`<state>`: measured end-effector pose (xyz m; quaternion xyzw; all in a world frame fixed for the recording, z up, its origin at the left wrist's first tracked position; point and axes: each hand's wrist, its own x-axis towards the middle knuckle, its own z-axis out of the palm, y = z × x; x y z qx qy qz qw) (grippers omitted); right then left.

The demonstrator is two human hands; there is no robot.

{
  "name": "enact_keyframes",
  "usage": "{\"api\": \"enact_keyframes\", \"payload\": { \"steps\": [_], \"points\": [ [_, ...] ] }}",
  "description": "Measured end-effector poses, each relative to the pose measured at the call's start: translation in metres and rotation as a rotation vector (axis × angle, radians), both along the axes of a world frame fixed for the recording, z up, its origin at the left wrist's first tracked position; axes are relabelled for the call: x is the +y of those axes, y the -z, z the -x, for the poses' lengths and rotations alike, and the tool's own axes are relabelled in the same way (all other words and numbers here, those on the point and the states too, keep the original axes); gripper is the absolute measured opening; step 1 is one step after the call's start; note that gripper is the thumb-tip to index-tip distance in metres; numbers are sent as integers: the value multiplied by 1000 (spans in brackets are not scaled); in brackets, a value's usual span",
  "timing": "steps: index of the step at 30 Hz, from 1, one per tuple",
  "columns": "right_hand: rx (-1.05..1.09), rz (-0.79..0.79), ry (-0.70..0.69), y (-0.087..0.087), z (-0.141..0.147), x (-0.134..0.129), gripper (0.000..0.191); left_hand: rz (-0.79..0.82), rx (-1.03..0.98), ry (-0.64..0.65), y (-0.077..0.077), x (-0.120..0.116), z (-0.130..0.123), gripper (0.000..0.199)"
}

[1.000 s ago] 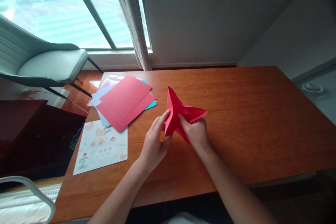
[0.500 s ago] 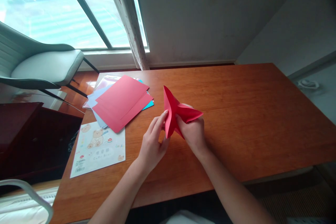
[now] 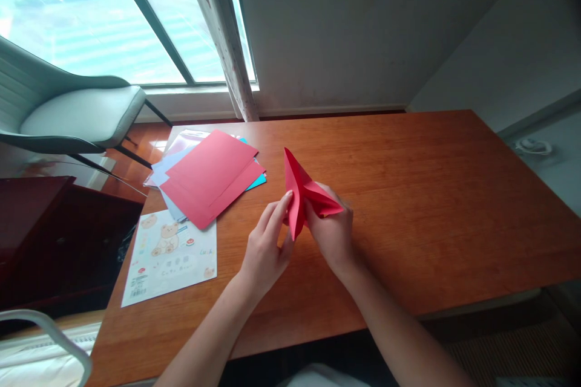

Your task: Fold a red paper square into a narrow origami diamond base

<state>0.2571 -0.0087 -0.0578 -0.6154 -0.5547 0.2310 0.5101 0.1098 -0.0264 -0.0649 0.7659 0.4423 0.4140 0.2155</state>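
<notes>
A folded piece of red paper [image 3: 296, 193] with pointed flaps is held up over the table between my two hands. My left hand [image 3: 269, 240] pinches its left flap, fingertips on the paper's near-left side. From the right, my right hand [image 3: 333, 227] grips the paper, its thumb pressed near the central fold and its other fingers mostly hidden behind the right flap. One point of the paper stands up and away from me; another points right.
Left on the brown table [image 3: 417, 193] lie red sheets [image 3: 213, 175] over pale and blue ones, beside a white sheet with bear drawings [image 3: 170, 260]. A grey chair [image 3: 82, 109] stands past the table's left end, near the window and curtain [image 3: 222, 30].
The paper's right flap has swung down and inward, looking narrower, and the lower flap is now mostly hidden. My right hand's fingers have shifted round it; my left hand has barely moved.
</notes>
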Motion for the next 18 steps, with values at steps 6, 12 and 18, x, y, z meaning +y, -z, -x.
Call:
{"api": "enact_keyframes", "payload": {
  "steps": [6, 12, 18],
  "points": [
    [84, 39, -127, 1, -4, 0, 36, -14, -6, -23, 1, 1, 1, 76],
    [150, 21, -351, -1, -20, -7, 72, -15, -32, -83, -2, 3, 1, 66],
    [164, 17, -599, -2, -54, -12, 68, -8, -43, -86, -1, 4, 3, 64]
  ]
}}
